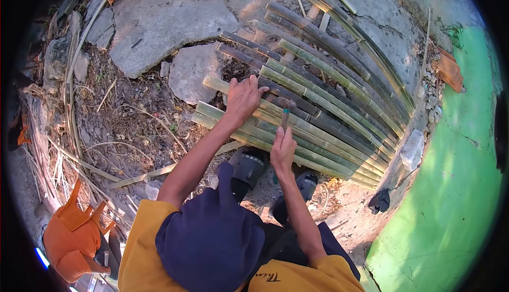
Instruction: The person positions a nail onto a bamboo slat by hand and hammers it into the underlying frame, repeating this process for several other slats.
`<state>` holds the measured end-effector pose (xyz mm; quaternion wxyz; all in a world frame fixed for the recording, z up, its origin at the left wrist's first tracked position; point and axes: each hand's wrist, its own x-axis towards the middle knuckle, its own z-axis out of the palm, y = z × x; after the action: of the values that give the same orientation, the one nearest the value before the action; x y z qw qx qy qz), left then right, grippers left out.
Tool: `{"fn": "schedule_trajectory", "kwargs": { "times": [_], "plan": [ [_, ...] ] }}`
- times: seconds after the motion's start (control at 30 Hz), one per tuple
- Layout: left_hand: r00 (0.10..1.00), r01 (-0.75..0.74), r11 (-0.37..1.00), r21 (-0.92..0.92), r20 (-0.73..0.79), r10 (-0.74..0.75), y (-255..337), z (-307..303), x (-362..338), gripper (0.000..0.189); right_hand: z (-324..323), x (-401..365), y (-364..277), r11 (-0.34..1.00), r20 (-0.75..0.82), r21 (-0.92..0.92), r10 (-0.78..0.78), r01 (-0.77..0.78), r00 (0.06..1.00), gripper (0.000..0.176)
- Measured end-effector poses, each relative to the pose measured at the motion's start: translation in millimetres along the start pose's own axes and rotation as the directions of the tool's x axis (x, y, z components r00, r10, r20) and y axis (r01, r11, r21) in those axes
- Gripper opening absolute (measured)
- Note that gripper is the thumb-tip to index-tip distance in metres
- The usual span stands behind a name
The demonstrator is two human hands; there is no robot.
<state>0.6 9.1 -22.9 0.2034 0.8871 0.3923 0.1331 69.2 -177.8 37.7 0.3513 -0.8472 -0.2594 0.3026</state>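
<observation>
My right hand (283, 147) is closed around the handle of a hammer (286, 113); its head is over the bamboo slats, just right of my left fingers. My left hand (244, 99) rests on the split bamboo slats (318, 132), fingers bent and drawn together near the slats' left ends. Whatever those fingers pinch is hidden or too small to name. The slats, green and dark brown, lie side by side in a fan. A round crosspiece (314, 12) runs beneath them.
Flat broken concrete (169, 24) and a loose slab (195, 73) lie at upper left. Thin bamboo strips (71, 96) litter the left ground. An orange plastic chair (71, 239) is at lower left. Right are a whitish stone (412, 150) and green-painted ground (445, 186).
</observation>
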Motion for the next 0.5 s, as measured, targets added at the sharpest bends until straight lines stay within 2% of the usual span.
{"fn": "schedule_trajectory", "kwargs": {
  "times": [0.1, 0.17, 0.23, 0.3, 0.37, 0.4, 0.43, 0.5],
  "plan": [
    [1.0, 0.001, 1.0, -0.009, -0.003, -0.001, -2, 2, 0, 0.04, -4, 26, -5, 0.995, 0.058, 0.003, -0.097, 0.097, 0.994, 0.03],
    [1.0, -0.008, 1.0, -0.027, -0.009, 0.008, -1, 4, -3, 0.04, -26, 24, -42, 0.998, 0.064, 0.027, -0.061, 0.059, 0.996, 0.029],
    [1.0, 0.013, 1.0, -0.015, 0.012, -0.013, -1, 2, -1, 0.039, -39, 21, -69, 0.946, -0.114, 0.283, -0.132, 0.159, 0.985, 0.026],
    [1.0, 0.017, 1.0, -0.014, 0.018, -0.017, 0, -2, -2, 0.039, -36, 11, -61, 0.921, -0.174, 0.347, -0.122, 0.177, 0.977, 0.023],
    [1.0, 0.012, 1.0, -0.017, 0.007, -0.012, 1, -1, -1, 0.039, -17, 9, -28, 0.977, -0.131, 0.045, -0.2, 0.207, 0.971, 0.025],
    [1.0, 0.019, 1.0, -0.018, 0.013, -0.019, -1, 1, -1, 0.039, -7, 13, -4, 0.975, 0.061, -0.135, -0.171, 0.178, 0.983, 0.027],
    [0.999, 0.024, 1.0, -0.02, 0.025, -0.024, -1, 1, -1, 0.039, -9, 7, -1, 0.974, 0.055, -0.135, -0.174, 0.18, 0.983, 0.027],
    [1.0, 0.01, 1.0, -0.015, 0.003, -0.01, -2, 2, 6, 0.039, -10, -5, 0, 0.999, 0.101, -0.022, 0.029, -0.027, 0.994, 0.029]
  ]
}}
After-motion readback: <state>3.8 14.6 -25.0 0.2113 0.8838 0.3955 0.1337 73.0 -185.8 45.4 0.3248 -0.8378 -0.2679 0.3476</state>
